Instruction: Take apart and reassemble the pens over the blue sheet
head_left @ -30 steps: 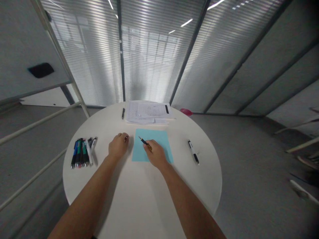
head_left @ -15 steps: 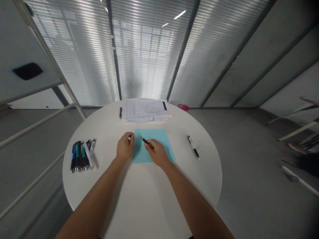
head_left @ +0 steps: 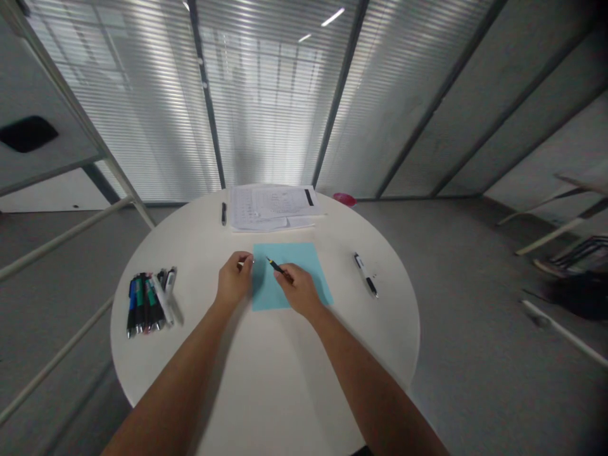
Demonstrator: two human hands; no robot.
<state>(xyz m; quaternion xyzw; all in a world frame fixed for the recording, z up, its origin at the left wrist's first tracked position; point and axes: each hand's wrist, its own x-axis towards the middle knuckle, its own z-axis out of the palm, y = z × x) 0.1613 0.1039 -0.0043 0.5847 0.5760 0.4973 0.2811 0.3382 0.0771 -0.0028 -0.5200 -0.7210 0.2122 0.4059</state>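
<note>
My right hand [head_left: 300, 290] is closed around a slim black pen [head_left: 275, 265] with a yellow band near its pointed tip. That tip points up and left, over a light blue sheet of paper [head_left: 311, 256]. At the sheet's left edge, my left hand [head_left: 234, 278] has thumb and fingers pinched together. A tiny pale spot shows at its fingertips, too small to name. Beneath both hands is the round white table [head_left: 280, 380].
Several pens [head_left: 147, 304] lie bunched at the left of the table. A white and black pen [head_left: 365, 275] rests at the right. Printed papers [head_left: 270, 209] and a dark pen [head_left: 223, 214] lie at the far edge. A white metal frame [head_left: 71, 221] stands to the left.
The view has shifted slightly, so the table and everything on it sit a little further left. Both hands keep nearly the same pose, with the pen still in the right one.
</note>
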